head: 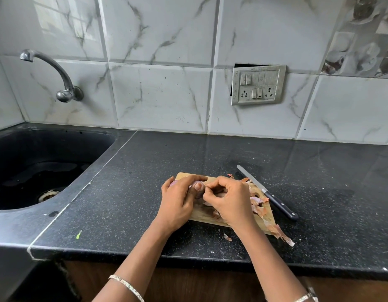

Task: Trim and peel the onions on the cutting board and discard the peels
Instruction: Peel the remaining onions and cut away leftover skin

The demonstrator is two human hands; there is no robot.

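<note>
Thin metal bangles (126,284) ring both wrists, and the forearms are cut off at the lower edge. The left hand (177,201) curls round a purple onion (200,194), hiding most of it. The right hand (229,201) pinches at the onion's end with curled fingertips, but which skin it grips is hard to see. Both are over the wooden cutting board (182,176), where papery, curled peels (257,203) lie. A slim black-handled knife (275,202) rests on the speckled black surface (145,171) beside it.

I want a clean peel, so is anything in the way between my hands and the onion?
Nothing visible. The left hand holds the onion, and the right hand pinches its skin. Loose peels and the knife lie off to the right.
</note>
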